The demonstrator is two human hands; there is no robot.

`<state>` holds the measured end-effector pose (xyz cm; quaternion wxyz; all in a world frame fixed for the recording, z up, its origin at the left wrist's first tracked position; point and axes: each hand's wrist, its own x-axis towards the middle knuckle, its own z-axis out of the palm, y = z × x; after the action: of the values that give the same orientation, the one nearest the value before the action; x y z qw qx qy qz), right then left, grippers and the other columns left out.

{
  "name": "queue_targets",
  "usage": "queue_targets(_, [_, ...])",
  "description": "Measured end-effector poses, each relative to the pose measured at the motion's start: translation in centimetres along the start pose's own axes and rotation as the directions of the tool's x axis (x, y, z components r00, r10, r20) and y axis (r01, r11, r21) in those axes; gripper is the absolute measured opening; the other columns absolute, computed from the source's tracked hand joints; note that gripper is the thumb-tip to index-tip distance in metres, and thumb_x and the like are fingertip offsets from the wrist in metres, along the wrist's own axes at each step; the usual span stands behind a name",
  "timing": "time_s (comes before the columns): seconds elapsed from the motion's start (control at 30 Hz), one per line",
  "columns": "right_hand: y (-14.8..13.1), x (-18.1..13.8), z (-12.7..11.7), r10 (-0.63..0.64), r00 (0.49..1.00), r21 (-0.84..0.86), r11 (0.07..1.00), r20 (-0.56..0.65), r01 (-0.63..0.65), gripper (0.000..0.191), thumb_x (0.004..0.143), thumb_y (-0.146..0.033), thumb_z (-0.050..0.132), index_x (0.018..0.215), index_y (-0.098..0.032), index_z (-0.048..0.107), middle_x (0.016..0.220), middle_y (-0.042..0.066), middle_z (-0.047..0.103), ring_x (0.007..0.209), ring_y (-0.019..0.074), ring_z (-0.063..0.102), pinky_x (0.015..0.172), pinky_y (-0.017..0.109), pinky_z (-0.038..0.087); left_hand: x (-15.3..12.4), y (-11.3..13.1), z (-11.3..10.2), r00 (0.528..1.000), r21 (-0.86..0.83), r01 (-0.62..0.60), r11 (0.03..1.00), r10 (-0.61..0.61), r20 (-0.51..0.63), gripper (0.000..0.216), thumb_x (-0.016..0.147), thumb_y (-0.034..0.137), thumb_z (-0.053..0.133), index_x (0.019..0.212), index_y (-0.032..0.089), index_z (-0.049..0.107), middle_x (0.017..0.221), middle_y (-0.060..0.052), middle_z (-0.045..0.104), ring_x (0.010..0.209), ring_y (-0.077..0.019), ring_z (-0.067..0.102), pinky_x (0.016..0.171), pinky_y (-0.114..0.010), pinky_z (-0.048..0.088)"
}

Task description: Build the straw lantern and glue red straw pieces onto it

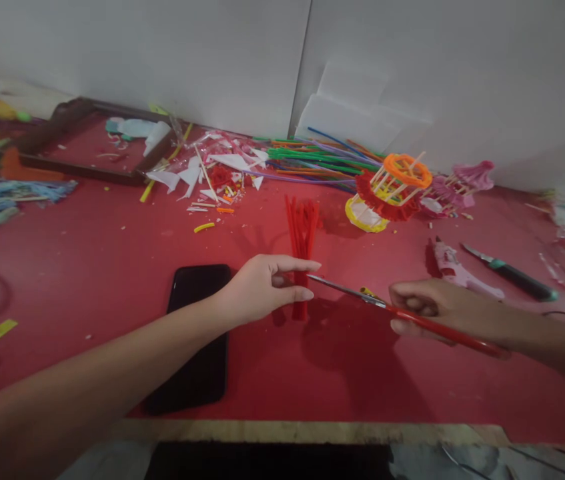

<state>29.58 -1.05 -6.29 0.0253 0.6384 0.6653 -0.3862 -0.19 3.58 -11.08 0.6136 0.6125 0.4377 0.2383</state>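
Observation:
A bundle of red pipe cleaners (303, 230) lies in front of me, its loose ends fanned away from me. Over its nearer part is my left hand (262, 287), thumb and forefinger stretched out with a gap between the tips. Whether those fingers touch the bundle I cannot tell. My right hand (425, 310) grips red-handled scissors (342, 289) whose blades look closed, and the blade tip reaches the space by my left fingertips. Under my left wrist lies a black phone (197, 373). Just behind the scissors' pivot shows a small yellow piece (369, 292).
At the right are a pink glue gun (459, 270) and a green-black knife (517, 275). Behind stand an orange, red and yellow stick model (392, 190) and a pink one (457, 190). Coloured pipe cleaners (312, 160), scraps (222, 177) and a brown frame (82, 172) line the wall.

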Motion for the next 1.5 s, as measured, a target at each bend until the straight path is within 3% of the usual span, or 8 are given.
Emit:
queue_targets(0.07, [-0.4, 0.2, -0.2, 0.019, 0.993, 0.043, 0.999, 0.115, -0.024, 0.052, 0.074, -0.06, 0.072, 0.066, -0.022, 0.038, 0.061, -0.008, 0.034, 0.053, 0.0084, 0.032, 0.049, 0.021, 0.026, 0.0, -0.2, -0.1, 1.0, -0.017, -0.024, 1.0, 0.024, 0.018, 0.043, 0.072, 0.022, 0.081, 0.114, 0.025, 0.075, 0.107, -0.004, 0.078, 0.086, -0.0178, 0.076, 0.076, -0.025, 0.062])
queue_targets(0.17, [-0.4, 0.4, -0.4, 0.01, 0.989, 0.029, 0.999, 0.149, -0.015, 0.05, 0.075, -0.057, 0.072, 0.068, -0.022, 0.037, 0.065, -0.007, 0.03, 0.059, 0.0093, 0.029, 0.052, 0.022, 0.024, 0.0, -0.3, -0.1, 0.998, -0.043, -0.023, 0.999, 0.026, 0.055, 0.043, 0.072, 0.021, 0.08, 0.115, 0.023, 0.075, 0.109, -0.005, 0.078, 0.089, -0.0192, 0.076, 0.081, -0.028, 0.062])
queue_targets(0.57, [-0.3, 0.9, -0.7, -0.025, 0.954, 0.025, 1.0, 0.3, 0.018, 0.049, 0.076, -0.058, 0.072, 0.071, -0.022, 0.039, 0.064, -0.008, 0.033, 0.059, 0.0095, 0.029, 0.055, 0.024, 0.022, 0.0, 0.1, 0.0, 0.966, -0.062, 0.082, 0.995, -0.064, 0.251, 0.05, 0.072, 0.023, 0.082, 0.121, 0.021, 0.072, 0.092, -0.004, 0.08, 0.078, -0.0163, 0.075, 0.064, -0.021, 0.055])
queue_targets(0.9, [-1.1, 0.5, -0.8, -0.066, 0.949, 0.007, 0.998, 0.307, 0.067, 0.048, 0.078, -0.056, 0.069, 0.069, -0.023, 0.036, 0.064, -0.007, 0.031, 0.059, 0.0101, 0.027, 0.055, 0.025, 0.023, -0.1, -0.1, 0.0, 0.956, -0.107, 0.096, 0.99, -0.063, 0.285, 0.049, 0.072, 0.022, 0.082, 0.12, 0.022, 0.072, 0.094, -0.003, 0.08, 0.083, -0.0166, 0.075, 0.073, -0.024, 0.057])
queue_targets(1.07, [-1.2, 0.6, -0.8, -0.08, 0.949, -0.007, 0.996, 0.306, 0.086, 0.049, 0.078, -0.057, 0.07, 0.068, -0.023, 0.036, 0.064, -0.007, 0.035, 0.058, 0.0097, 0.029, 0.055, 0.025, 0.024, -0.1, 0.0, 0.0, 0.956, -0.104, 0.11, 0.988, -0.077, 0.283, 0.047, 0.073, 0.018, 0.081, 0.119, 0.021, 0.073, 0.089, -0.001, 0.079, 0.077, -0.0145, 0.074, 0.069, -0.023, 0.055])
queue_targets(1.3, [-1.9, 0.5, -0.5, 0.05, 0.95, -0.044, 0.998, 0.308, -0.039, 0.058, 0.071, -0.071, 0.068, 0.064, -0.023, 0.037, 0.054, -0.008, 0.035, 0.049, 0.0081, 0.032, 0.048, 0.024, 0.023, 0.0, 0.2, -0.2, 0.958, -0.072, 0.103, 0.992, -0.079, 0.275, 0.047, 0.072, 0.016, 0.08, 0.118, 0.021, 0.073, 0.079, 0.001, 0.077, 0.07, -0.0121, 0.071, 0.062, -0.02, 0.051])
queue_targets(1.5, [0.0, 1.0, -0.3, -0.033, 0.96, -0.212, 0.973, 0.279, 0.095, 0.056, 0.076, -0.073, 0.062, 0.06, -0.02, 0.053, 0.057, -0.003, 0.045, 0.052, 0.0098, 0.039, 0.049, 0.025, 0.027, -0.1, 0.3, -0.1, 0.956, -0.064, 0.099, 0.993, -0.077, 0.284, 0.046, 0.073, 0.015, 0.08, 0.118, 0.021, 0.074, 0.079, 0.001, 0.077, 0.07, -0.0115, 0.07, 0.06, -0.019, 0.049])
